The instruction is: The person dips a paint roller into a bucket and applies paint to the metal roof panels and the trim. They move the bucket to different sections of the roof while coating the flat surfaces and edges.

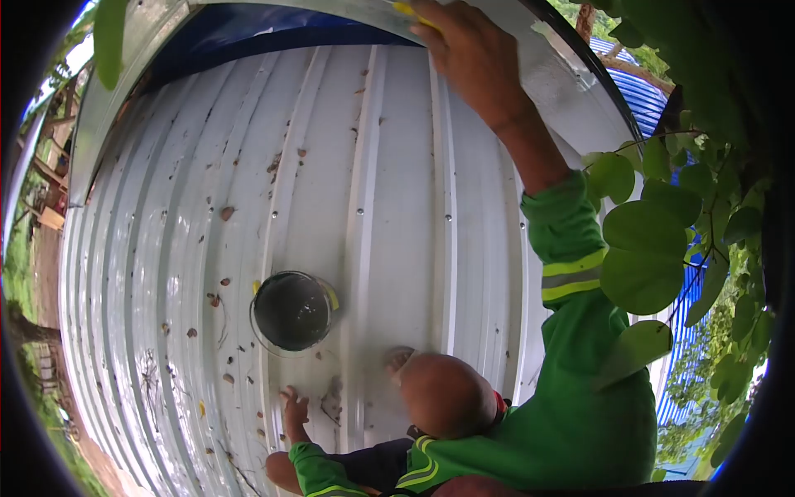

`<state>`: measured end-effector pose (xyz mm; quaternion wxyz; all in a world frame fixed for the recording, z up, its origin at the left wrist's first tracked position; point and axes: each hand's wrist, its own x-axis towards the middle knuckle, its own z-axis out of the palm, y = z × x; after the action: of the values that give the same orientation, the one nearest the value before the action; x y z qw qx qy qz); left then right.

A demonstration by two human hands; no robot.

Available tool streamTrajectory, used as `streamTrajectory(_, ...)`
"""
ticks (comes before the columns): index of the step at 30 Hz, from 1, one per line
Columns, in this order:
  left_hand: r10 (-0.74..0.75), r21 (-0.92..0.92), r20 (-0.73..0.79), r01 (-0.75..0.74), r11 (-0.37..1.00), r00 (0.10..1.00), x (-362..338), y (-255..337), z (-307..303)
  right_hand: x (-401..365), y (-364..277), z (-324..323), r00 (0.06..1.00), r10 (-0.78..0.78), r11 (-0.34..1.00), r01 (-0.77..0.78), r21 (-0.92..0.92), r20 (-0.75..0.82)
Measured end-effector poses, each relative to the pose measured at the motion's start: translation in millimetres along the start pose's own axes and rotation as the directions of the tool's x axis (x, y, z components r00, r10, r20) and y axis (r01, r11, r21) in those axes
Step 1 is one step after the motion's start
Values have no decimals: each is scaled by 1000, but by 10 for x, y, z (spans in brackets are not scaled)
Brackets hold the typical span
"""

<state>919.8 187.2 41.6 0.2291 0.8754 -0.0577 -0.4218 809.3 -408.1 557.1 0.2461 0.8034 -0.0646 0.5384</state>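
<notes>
My right hand (pixel 476 50) is raised at the top of the view, its fingers closed around a yellow thing (pixel 406 8) that is mostly cut off by the frame edge. The hand is beside a pale metal edge panel (pixel 546 50). Low in the view, my left hand (pixel 294 410) rests on the ribbed metal roof (pixel 402 182), fingers spread, holding nothing visible. Farther up the roof from this hand stands a dark bucket (pixel 294 312) with a wire handle and some grey, wet-looking content. My bent knee (pixel 447 393) and foot (pixel 399 360) are to the right of the bucket.
Raised ribs with screws run along the roof. Dry leaves (pixel 227 213) are scattered over it. Leafy branches (pixel 654 240) hang close to my right arm. Blue sheeting (pixel 273 33) lies along the top, and blue roofing (pixel 638 91) shows beyond the right edge.
</notes>
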Motion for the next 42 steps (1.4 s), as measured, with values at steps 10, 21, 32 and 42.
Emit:
streamTrajectory(10,-44,-97,58,49,994,997,170,-110,-10,-1689,1047,-1659,916,263,961,-220,-169,303)
streamTrajectory(21,-60,-133,81,70,989,995,247,-137,-44,-2421,1286,-2282,864,329,930,-228,-288,380)
streamTrajectory(32,-34,-152,70,44,987,997,362,-385,-75,-3156,1551,-2568,806,484,829,-298,-474,340)
streamTrajectory(42,-33,-133,56,40,990,998,265,-196,-52,-2817,1016,-1899,865,411,907,-356,-225,288)
